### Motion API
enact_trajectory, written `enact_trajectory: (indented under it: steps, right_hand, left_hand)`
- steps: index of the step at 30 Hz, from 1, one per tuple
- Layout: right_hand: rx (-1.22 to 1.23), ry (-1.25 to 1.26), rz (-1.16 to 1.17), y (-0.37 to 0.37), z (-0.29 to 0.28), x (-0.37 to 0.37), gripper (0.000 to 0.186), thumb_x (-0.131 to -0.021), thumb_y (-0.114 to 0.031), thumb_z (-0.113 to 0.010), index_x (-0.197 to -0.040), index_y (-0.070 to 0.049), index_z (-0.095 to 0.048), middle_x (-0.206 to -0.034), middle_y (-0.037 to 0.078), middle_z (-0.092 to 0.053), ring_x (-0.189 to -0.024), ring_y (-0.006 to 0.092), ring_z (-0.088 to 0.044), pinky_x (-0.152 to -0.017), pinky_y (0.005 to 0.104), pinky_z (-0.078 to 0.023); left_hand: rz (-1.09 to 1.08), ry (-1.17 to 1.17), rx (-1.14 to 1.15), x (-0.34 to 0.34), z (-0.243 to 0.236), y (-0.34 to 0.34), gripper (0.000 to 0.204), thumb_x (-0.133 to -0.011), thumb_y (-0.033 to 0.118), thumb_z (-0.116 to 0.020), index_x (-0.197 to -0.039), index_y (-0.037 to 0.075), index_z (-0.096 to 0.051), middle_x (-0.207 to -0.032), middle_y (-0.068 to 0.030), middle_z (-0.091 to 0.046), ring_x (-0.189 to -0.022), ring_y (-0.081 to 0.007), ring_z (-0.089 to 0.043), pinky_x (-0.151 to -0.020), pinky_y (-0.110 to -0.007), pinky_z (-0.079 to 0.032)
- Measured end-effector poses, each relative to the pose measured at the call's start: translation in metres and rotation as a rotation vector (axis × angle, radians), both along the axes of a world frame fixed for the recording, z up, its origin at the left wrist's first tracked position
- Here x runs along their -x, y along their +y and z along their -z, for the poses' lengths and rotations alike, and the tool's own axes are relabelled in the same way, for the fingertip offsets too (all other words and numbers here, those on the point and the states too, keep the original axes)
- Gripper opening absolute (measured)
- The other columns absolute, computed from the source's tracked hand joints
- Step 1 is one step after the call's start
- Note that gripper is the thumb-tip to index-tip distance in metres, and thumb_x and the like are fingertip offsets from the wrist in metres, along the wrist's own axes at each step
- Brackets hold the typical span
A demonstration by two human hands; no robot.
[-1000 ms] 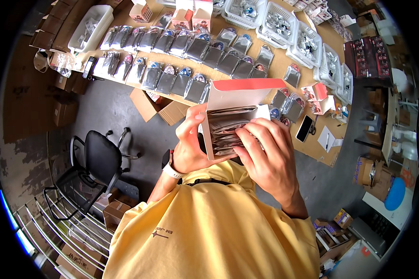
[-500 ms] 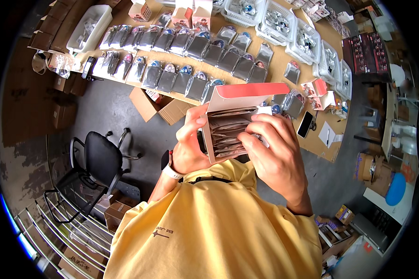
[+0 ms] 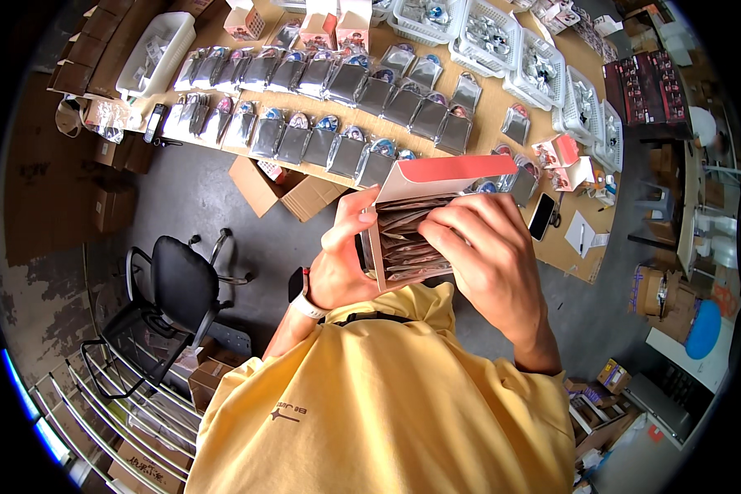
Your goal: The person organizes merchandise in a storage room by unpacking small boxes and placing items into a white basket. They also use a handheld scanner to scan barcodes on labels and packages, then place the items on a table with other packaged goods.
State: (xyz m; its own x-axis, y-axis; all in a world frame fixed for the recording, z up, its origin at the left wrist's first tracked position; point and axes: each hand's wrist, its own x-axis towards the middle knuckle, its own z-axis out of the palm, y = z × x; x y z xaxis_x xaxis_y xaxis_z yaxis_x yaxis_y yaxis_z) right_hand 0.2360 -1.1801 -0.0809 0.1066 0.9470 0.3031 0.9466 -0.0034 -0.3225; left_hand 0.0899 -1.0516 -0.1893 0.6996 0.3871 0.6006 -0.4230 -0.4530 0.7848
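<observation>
Left hand is gripping open box by its left wall, in front of yellow shirt. Right hand is curving over flat packets inside; whether pinching one, cannot tell. Beyond, bagged dark cards are lying in rows on table.

Short dark lettering, with a small mark beneath it, stands on the yellow T-shirt, at the lower centre of the frame; bold dark characters mark a cardboard carton at the lower left; fainter ones show on the brown cardboard panel at the far left; print on the dark red sheet, upper right, is too small to read
</observation>
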Motion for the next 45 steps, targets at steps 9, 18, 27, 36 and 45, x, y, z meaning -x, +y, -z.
enact_trajectory:
  steps: [9, 18, 27, 36, 45]
  right_hand:
    - [0.035, -0.041, 0.035, 0.011, -0.001, -0.003, 0.014, -0.071, -0.009, -0.063, -0.084, -0.005, -0.064, -0.084, 0.004, -0.055, -0.089, 0.0210, -0.057, -0.080, 0.0371, -0.045]
    - [0.222, 0.012, 0.019, 0.022, -0.008, -0.009, 0.007, -0.069, -0.010, -0.063, -0.070, -0.003, -0.066, -0.084, 0.006, -0.055, -0.089, 0.0220, -0.056, -0.083, 0.0366, -0.045]
    - [0.096, 0.036, 0.039, 0.036, -0.003, -0.015, 0.007, -0.081, -0.008, -0.062, -0.083, -0.002, -0.060, -0.084, 0.009, -0.056, -0.081, 0.0254, -0.060, -0.075, 0.0384, -0.049]
    - [0.059, 0.118, 0.075, 0.041, -0.007, -0.023, 0.010, -0.086, -0.007, -0.060, -0.093, -0.003, -0.055, -0.085, 0.012, -0.061, -0.082, 0.0288, -0.062, -0.074, 0.0407, -0.049]
    - [0.051, 0.124, 0.030, 0.039, -0.008, -0.027, 0.015, -0.082, -0.004, -0.063, -0.096, -0.003, -0.060, -0.091, 0.008, -0.062, -0.087, 0.0254, -0.063, -0.074, 0.0371, -0.052]
  left_hand:
    - [-0.029, 0.113, -0.065, 0.001, 0.002, 0.001, 0.107, -0.062, 0.015, -0.094, -0.138, 0.016, -0.018, -0.127, -0.0261, -0.046, -0.115, -0.0373, -0.057, -0.089, -0.044, -0.053]
    - [-0.021, 0.172, -0.176, -0.001, -0.001, 0.015, 0.109, -0.060, 0.017, -0.095, -0.138, 0.017, -0.019, -0.126, -0.0272, -0.046, -0.113, -0.0370, -0.057, -0.086, -0.044, -0.053]
    - [0.017, 0.061, 0.043, -0.006, 0.005, 0.019, 0.107, -0.055, 0.008, -0.095, -0.138, 0.016, -0.027, -0.134, -0.0249, -0.043, -0.121, -0.0404, -0.050, -0.096, -0.047, -0.047]
    - [0.019, 0.056, 0.093, -0.009, 0.003, 0.022, 0.109, -0.058, 0.009, -0.094, -0.140, 0.016, -0.024, -0.134, -0.0238, -0.043, -0.121, -0.0387, -0.051, -0.096, -0.047, -0.047]
    - [-0.035, 0.024, 0.039, -0.014, -0.001, 0.026, 0.110, -0.057, 0.011, -0.095, -0.140, 0.016, -0.023, -0.134, -0.0242, -0.043, -0.121, -0.0383, -0.051, -0.096, -0.046, -0.047]
